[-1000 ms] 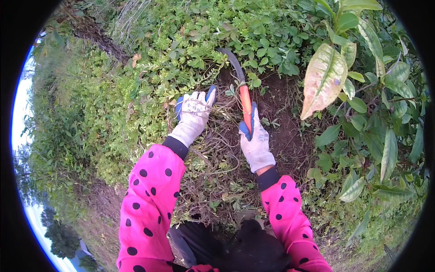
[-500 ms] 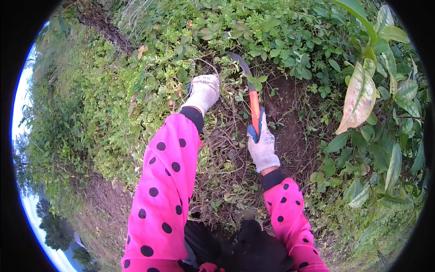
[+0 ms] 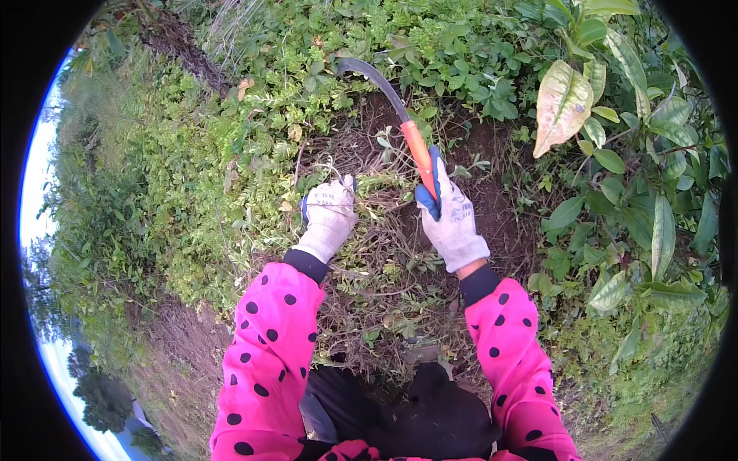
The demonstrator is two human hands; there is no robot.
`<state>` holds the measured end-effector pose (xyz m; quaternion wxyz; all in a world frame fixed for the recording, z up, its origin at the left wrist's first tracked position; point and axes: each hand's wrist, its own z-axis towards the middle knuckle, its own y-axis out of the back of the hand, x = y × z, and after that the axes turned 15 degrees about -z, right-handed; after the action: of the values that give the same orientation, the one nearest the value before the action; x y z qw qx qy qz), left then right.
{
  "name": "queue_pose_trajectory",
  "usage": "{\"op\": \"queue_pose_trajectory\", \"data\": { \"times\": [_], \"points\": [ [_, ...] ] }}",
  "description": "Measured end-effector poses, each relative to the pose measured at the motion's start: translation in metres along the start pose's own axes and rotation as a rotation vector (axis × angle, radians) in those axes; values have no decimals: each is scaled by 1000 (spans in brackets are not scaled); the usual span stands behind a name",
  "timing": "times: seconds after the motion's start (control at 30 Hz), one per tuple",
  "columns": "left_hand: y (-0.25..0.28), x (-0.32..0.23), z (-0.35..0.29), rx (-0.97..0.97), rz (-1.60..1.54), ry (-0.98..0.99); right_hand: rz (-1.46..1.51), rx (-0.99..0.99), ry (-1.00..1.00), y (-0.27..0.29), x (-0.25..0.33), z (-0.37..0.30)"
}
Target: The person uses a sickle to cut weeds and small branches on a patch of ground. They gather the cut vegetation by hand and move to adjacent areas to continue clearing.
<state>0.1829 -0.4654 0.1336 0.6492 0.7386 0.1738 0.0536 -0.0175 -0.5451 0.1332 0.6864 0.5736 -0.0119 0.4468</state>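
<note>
The right hand (image 3: 452, 211) is closed around the sickle (image 3: 416, 146), its orange handle (image 3: 419, 157) lying along the thumb and the palm. The left hand (image 3: 330, 215) has its fingers curled down toward the stems, with a thin strand across its back; whether it has a firm hold on any, I cannot tell. Both wear pale gloves with blue showing at the palm side.

The sickle lies between the hands and beyond them – the dark blade (image 3: 386, 86) arcs up and to the left, its tip over the greens (image 3: 453, 58), clear of the left hand. The step in hand looks like cutting and drawing in low growth. Judging by this pose, another cut would call for the left hand to bunch stems firmly and the blade to hook in low behind them, well away from those fingers.

Below and between the hands lies a tangle of stems (image 3: 377, 296). Bare soil (image 3: 496, 203) shows just right of the right hand. Farther out, a shrub (image 3: 607, 215) with a yellowed leaf (image 3: 565, 107) stands at right, and a rough trunk (image 3: 181, 50) at upper left
</note>
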Motion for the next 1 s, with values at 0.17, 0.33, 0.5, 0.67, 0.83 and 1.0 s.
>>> {"op": "queue_pose_trajectory", "data": {
  "times": [0.17, 0.33, 0.5, 0.67, 0.83, 1.0],
  "points": [
    [40, -14, 42, -55, 379, 26, 339, 412, -355, -30, 5, 33],
    [62, 36, 110, 76, 280, 226, 405, 490, -382, -8, 9, -37],
    [34, 55, 114, 117, 137, 60, 157, 180, -94, -32, -14, 0],
    [30, 45, 101, -25, 76, 5, -34, 189, -95, -35, -21, -14],
    [2, 23, -10, 100, 218, -59, 94, 548, -326, 33, -25, -136],
    [-7, 21, -28, 205, 205, 85, 126, 323, -134, 37, -1, -81]
  ]
}}
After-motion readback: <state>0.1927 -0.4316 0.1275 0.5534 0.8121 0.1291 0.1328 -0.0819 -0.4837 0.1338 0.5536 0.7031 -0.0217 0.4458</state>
